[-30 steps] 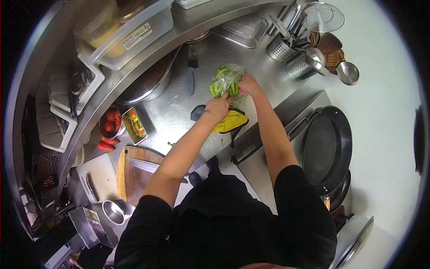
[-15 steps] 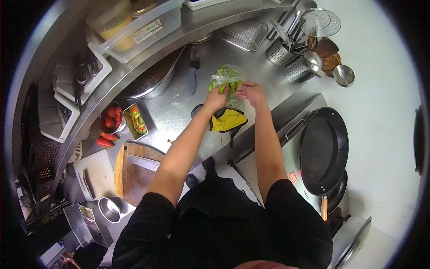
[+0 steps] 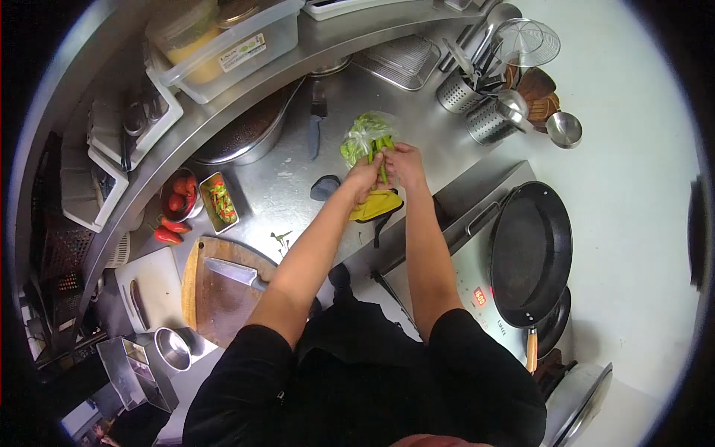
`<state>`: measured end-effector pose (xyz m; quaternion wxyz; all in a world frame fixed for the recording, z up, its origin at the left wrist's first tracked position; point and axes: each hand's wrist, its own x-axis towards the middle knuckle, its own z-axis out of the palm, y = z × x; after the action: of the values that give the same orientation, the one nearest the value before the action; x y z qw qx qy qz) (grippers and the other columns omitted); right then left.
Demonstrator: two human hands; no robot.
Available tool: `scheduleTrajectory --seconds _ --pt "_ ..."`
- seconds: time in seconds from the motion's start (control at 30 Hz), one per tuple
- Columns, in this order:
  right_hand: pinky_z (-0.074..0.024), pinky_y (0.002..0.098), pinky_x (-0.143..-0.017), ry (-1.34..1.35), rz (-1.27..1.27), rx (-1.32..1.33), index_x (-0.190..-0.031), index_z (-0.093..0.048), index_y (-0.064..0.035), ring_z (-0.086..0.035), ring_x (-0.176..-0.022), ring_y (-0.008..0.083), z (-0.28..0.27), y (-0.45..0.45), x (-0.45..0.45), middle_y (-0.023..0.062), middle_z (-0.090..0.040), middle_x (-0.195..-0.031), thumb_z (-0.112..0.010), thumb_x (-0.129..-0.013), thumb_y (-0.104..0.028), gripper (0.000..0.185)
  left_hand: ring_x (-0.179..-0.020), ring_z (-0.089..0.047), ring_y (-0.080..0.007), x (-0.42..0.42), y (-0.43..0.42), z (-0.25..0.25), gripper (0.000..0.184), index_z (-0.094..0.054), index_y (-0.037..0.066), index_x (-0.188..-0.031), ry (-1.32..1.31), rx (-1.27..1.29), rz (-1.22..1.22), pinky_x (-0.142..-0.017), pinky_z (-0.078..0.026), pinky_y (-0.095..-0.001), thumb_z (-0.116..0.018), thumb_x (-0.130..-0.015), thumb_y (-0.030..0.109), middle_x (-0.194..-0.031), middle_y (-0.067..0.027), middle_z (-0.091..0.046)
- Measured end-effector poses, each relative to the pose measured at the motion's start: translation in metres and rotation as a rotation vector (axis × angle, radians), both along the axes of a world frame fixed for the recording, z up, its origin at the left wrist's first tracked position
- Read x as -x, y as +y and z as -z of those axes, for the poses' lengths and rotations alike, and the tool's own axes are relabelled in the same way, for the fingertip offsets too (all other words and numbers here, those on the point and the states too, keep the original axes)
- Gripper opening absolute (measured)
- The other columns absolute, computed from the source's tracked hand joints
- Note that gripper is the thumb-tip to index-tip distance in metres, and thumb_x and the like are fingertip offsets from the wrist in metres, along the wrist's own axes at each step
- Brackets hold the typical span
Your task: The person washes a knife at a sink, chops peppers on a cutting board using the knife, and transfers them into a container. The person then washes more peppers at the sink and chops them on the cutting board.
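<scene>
A clear plastic bag of green peppers (image 3: 357,141) lies on the steel counter, with several long green peppers (image 3: 382,152) sticking out toward me. My left hand (image 3: 363,177) is closed around the lower ends of these peppers. Beside it, my right hand (image 3: 404,164) pinches at the same peppers from the right, fingertips close to those of the left. Just below both hands is a yellow and black cloth item (image 3: 377,205), partly covered by my left hand.
A knife (image 3: 314,138) lies left of the bag. Further left are a tray of cut peppers (image 3: 220,203), a bowl of red peppers (image 3: 179,195) and a wooden board (image 3: 216,298) with a knife (image 3: 231,270). A frying pan (image 3: 530,253) stands at right.
My right hand has come in from the bag's right side to meet my left hand. The green peppers now stick out of the bag between both hands. The view has shifted slightly.
</scene>
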<state>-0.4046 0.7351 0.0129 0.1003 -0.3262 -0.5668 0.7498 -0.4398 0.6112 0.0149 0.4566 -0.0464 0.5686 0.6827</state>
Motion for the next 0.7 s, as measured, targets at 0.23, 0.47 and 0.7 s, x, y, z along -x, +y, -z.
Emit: scheduleTrajectory --seconds 0.23,0.47,0.7 --pt "-0.0507 0.0300 -0.059 -0.215 -0.248 -0.675 -0.098 -0.060 0.0056 -0.062 -0.064 0.0214 0.031 0.043 0.032 0.0134 -0.064 -0.077 -0.064 -0.078 -0.010 0.026 -0.054 -0.047 -0.0093 0.006 -0.019 0.016 0.021 -0.045 0.008 -0.111 0.154 -0.029 -0.088 -0.047 -0.043 -0.0230 -0.048 -0.095 0.021 -0.078 -0.0018 -0.055" --pt "-0.0495 0.0385 -0.080 -0.624 -0.341 -1.363 -0.093 -0.064 -0.0007 -0.062 -0.092 0.0323 0.058 0.026 0.041 0.0179 -0.064 -0.097 -0.061 -0.078 -0.016 0.022 -0.050 -0.040 -0.0108 0.001 -0.052 0.001 0.025 -0.044 0.008 -0.101 -0.017 -0.129 -0.260 -0.045 -0.038 -0.0250 -0.048 -0.094 0.032 -0.079 -0.0021 -0.053" --pt "-0.0521 0.0367 -0.069 -0.601 -0.474 -1.481 -0.094 -0.062 0.0017 -0.064 -0.077 0.0287 0.083 0.053 0.050 0.0167 -0.066 -0.086 -0.058 -0.079 -0.008 0.018 -0.071 -0.057 -0.0156 -0.009 -0.056 -0.006 0.033 -0.041 0.008 -0.118 -0.067 -0.268 -0.237 -0.062 -0.052 -0.0281 -0.038 -0.098 0.034 -0.103 -0.0088 -0.061"
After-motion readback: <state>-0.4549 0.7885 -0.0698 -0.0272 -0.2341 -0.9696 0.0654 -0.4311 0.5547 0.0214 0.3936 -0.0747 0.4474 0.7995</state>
